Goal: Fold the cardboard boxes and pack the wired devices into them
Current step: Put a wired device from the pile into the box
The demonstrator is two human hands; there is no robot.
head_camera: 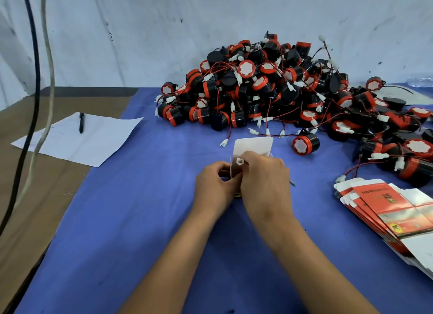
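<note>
Two bare forearms reached in from six o'clock over a blue cloth [145,220] covering the table. At the centre, the left hand [214,185] was curled with its fingers closed on the left side of a small box [251,148], whose white lid flap stood upright behind the knuckles. Just beside it, the right hand [264,182] was bent over the box's open top, its fingertips pinched on a white plug [240,161] at the mouth of the box. The box's body was mostly hidden behind both hands, so what lay inside could not be told.

At twelve to two o'clock, against a pale wall [164,32], sat a large pile of devices [269,88], black drums with red rims, white faces and thin red and black wires ending in white plugs. One device [305,144] lay apart from the pile, just to the right of the lid flap. At three to four o'clock, a stack of flat boxes [384,208], printed red and white, lay fanned out at the cloth's edge.

At nine to ten o'clock, a sheet of paper [79,138] rested half on the cloth and half on brown board [28,196], with a dark pen [81,122] on top. Two cables [35,79], one black and one pale, hung down the left edge.
</note>
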